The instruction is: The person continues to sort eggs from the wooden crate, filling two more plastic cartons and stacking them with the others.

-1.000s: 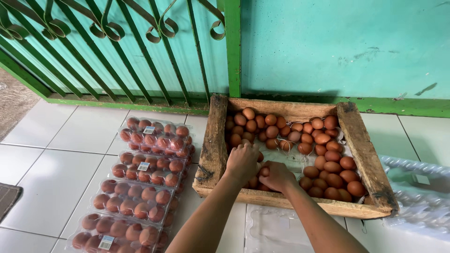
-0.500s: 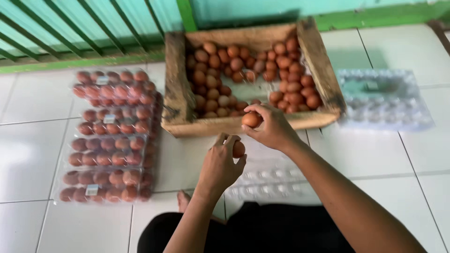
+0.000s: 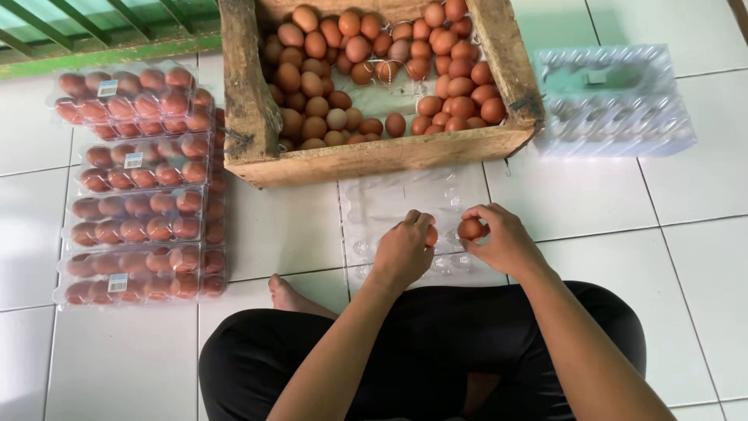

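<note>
- Holding one brown egg (image 3: 470,229) in right hand (image 3: 499,240), fingers pinching it, long axis roughly sideways, above clear empty tray (image 3: 405,206) on the floor.
- Left hand (image 3: 401,251) fingers curled around second egg (image 3: 431,235), mostly hidden; axis unclear.
- Wooden crate (image 3: 374,160) of eggs just beyond tray.
- Filled egg packs (image 3: 140,187) left; empty trays stack (image 3: 615,101) right.

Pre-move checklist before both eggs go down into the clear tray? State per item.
1. Right hand has its egg: ok.
2. Left hand has its egg: ok, mostly hidden by fingers.
3. Clear tray open, under both hands: ok.
4. Target cups free: cannot tell, hands cover them.
5. Shells uncracked: cannot tell.
6. Wooden crate holds more eggs: ok.
</note>
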